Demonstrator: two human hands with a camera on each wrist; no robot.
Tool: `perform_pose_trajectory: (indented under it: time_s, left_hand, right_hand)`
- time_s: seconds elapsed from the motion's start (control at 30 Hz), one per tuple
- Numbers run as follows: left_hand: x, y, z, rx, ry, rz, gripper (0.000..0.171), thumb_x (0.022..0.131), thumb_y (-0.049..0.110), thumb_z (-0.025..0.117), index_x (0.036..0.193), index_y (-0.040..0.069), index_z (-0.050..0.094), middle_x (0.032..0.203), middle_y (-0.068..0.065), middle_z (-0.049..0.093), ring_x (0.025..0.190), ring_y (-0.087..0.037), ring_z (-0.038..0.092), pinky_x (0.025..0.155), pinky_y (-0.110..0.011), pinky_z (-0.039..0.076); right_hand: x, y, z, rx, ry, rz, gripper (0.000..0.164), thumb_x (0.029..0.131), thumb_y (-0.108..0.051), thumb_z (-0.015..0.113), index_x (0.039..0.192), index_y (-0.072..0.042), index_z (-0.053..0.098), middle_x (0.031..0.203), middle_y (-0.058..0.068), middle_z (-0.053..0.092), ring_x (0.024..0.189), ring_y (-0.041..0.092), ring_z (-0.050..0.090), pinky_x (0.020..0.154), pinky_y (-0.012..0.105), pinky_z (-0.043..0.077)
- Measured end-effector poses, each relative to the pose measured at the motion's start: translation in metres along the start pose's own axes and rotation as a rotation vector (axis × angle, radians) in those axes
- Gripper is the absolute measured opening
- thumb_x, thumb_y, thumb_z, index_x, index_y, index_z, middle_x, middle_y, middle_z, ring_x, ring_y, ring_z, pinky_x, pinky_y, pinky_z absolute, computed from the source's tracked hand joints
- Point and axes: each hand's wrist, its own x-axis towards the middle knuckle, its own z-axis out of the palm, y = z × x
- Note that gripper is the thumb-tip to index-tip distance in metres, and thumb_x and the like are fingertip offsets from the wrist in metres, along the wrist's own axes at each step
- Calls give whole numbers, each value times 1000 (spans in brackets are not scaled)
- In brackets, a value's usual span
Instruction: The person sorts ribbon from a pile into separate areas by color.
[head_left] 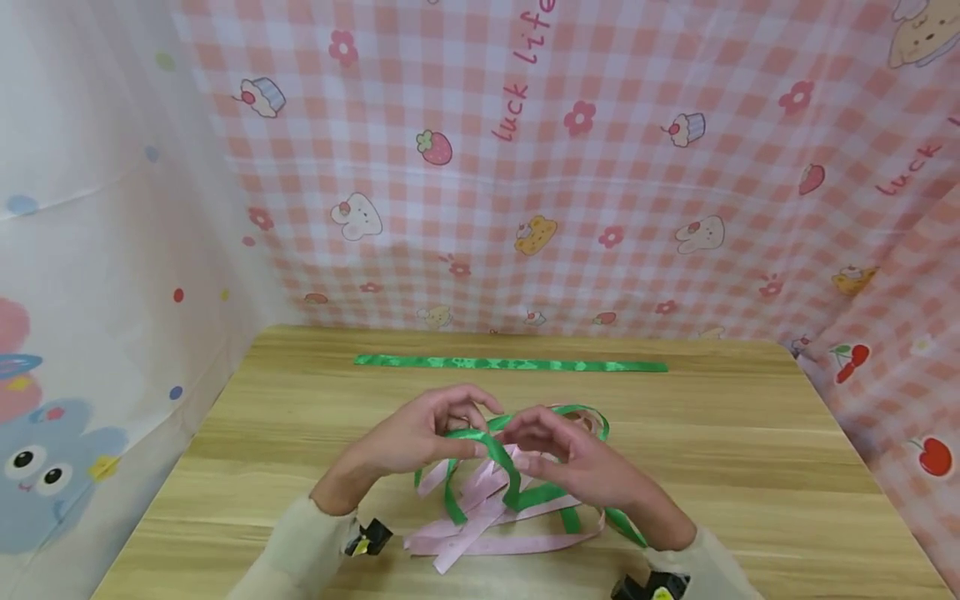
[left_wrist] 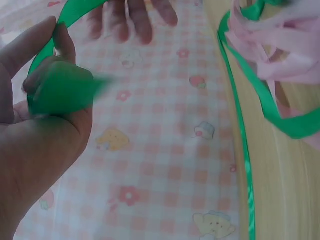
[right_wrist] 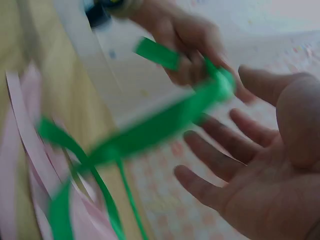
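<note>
My left hand (head_left: 420,433) pinches a green satin ribbon (head_left: 512,483) between thumb and fingertips, above a loose heap. In the left wrist view, a short blurred tail of this green ribbon (left_wrist: 65,90) hangs over the fingers. Close by on the right, my right hand (head_left: 581,458) has its fingers spread and relaxed, gripping nothing. The right wrist view shows the held ribbon (right_wrist: 160,125) running from the left hand down toward the heap, past the right fingertips. Pink ribbons (head_left: 517,546) lie tangled with green loops on the table under both hands.
Another green ribbon (head_left: 510,364) lies straight and flat along the back of the wooden table (head_left: 765,467). A pink checked cloth (head_left: 480,200) hangs behind the table, and a white printed cloth (head_left: 97,242) hangs at the left.
</note>
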Motion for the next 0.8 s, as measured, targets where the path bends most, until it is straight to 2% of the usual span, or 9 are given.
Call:
perform_pose_trajectory:
  time_s: [0.07,0.13,0.23,0.27,0.4,0.47,0.53,0.7,0.8]
  left_hand:
    - [-1,0,0,-20,2,-24,42,91,-1,67,130,-5,51,98,-14,69,85,-19,69,76,-26,53]
    - [-6,1,-3,-15,26,-53,38,94,3,65,129,-3,52,97,-9,69,74,-12,63,67,-22,49]
    - [-17,2,-9,14,85,-93,32,96,7,63,127,2,55,95,-4,68,62,-6,46,55,-19,37]
    - [-21,3,-11,20,104,-101,31,97,7,62,126,2,56,95,-5,67,62,-6,45,55,-19,37]
    - [-33,6,-18,68,159,-122,29,95,11,66,123,7,58,96,-8,68,70,-9,55,61,-20,42]
    - [-38,7,-22,103,176,-125,30,94,12,69,121,9,59,95,-9,69,73,-11,57,63,-21,44]
    - [-43,8,-27,124,188,-127,30,92,12,70,120,10,59,91,-9,68,66,-10,52,57,-21,40]
    - [-60,5,-43,101,190,-114,31,92,7,70,120,6,57,84,-5,66,59,-9,47,49,-20,35]
    - [-71,2,-56,46,155,-73,31,94,3,65,123,0,54,89,-3,68,65,-9,56,53,-20,46]
  right_hand:
    - [6,-1,10,80,-6,-27,29,99,-10,60,125,1,51,117,9,66,109,18,63,90,30,52]
    - [7,-1,13,150,5,-61,26,98,-5,61,119,4,52,103,3,69,96,11,65,84,27,53]
    - [3,-2,7,249,3,-104,20,96,1,61,113,4,52,91,-2,68,81,6,64,75,23,54]
    - [1,-3,4,279,-9,-106,18,96,2,60,113,2,52,89,-3,67,76,6,63,71,22,53]
    - [-15,-4,-15,328,-81,-101,19,97,6,54,114,-3,52,87,-3,65,57,13,52,53,24,48]
    - [-24,-3,-24,318,-100,-104,21,97,9,51,114,-3,52,87,-3,65,52,21,44,46,30,41]
    - [-33,-1,-34,295,-100,-119,22,97,12,49,114,-2,52,86,-4,65,53,27,39,45,38,37]
    - [-59,-3,-60,213,-20,-106,23,96,13,48,112,-3,54,86,-4,63,57,26,37,47,39,33]
    - [-76,-5,-76,164,25,-82,24,96,15,47,111,-3,54,85,-1,62,59,27,37,48,38,33]
